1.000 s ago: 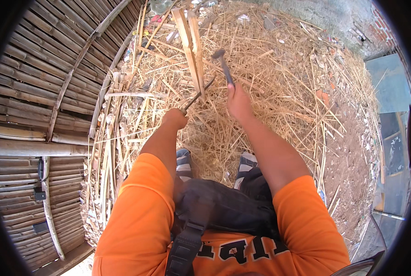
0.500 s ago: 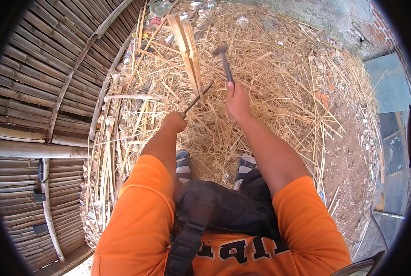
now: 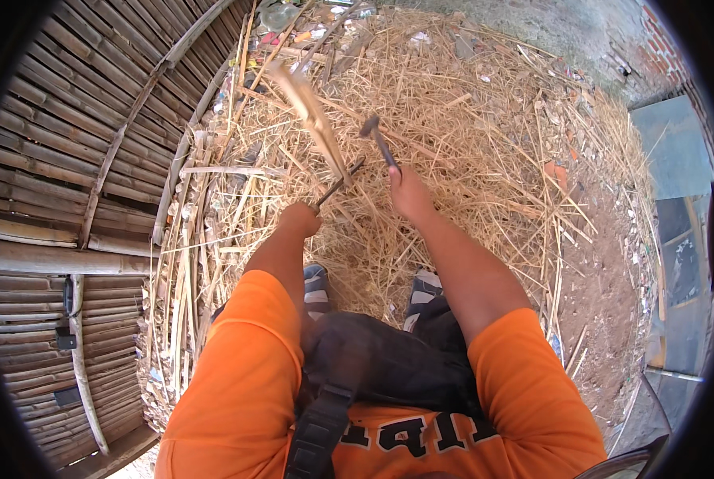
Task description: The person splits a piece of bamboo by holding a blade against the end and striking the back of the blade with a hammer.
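My left hand (image 3: 301,219) is closed round the grip of a dark, narrow blade (image 3: 342,184), which points up and to the right. The blade crosses the lower end of an upright split piece of bamboo or wood (image 3: 315,120). That piece is blurred and leans left toward its top, and whether the blade is wedged in it I cannot tell. To the right, my right hand (image 3: 409,194) grips a hammer (image 3: 383,147) by its handle. The hammer's head is up and to the left, apart from both the blade and the split piece.
Straw and splintered strips (image 3: 452,136) cover the ground. A bamboo slat wall (image 3: 69,136) stands on the left, with long strips (image 3: 185,279) lying along its foot. My shoes (image 3: 317,289) are below my hands. A grey wall (image 3: 548,48) rises at the far right.
The hammer has come lower, toward me and slightly left. The blade has dropped a little with my left hand. The split piece has tilted further left and is blurred.
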The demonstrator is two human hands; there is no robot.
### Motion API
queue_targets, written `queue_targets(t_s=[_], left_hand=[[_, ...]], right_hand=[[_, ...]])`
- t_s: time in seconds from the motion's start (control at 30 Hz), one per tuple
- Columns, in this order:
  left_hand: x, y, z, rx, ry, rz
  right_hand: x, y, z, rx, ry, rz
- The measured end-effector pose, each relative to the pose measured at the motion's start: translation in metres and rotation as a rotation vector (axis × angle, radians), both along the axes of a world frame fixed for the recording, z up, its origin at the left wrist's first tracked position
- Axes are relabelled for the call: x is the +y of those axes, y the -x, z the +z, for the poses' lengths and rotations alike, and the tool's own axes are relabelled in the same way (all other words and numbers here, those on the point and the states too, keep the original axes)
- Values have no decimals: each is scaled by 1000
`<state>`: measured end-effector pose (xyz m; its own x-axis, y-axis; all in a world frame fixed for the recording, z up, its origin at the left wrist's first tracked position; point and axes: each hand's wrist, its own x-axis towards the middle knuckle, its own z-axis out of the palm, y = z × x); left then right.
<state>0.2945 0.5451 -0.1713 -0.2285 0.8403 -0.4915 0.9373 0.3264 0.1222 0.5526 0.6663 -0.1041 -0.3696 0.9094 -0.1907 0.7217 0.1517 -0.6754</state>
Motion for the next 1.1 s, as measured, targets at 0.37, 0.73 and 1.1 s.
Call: queue_targets(t_s=[0.37, 0.73, 1.1], left_hand=[[5, -4, -2, 44, 46, 4], [-3, 28, 133, 116, 21, -51], [-140, 100, 280, 78, -146, 408]], right_hand=[[-21, 2, -23, -196, 92, 68], [23, -30, 111, 157, 94, -109], [-45, -46, 180, 394, 147, -73]])
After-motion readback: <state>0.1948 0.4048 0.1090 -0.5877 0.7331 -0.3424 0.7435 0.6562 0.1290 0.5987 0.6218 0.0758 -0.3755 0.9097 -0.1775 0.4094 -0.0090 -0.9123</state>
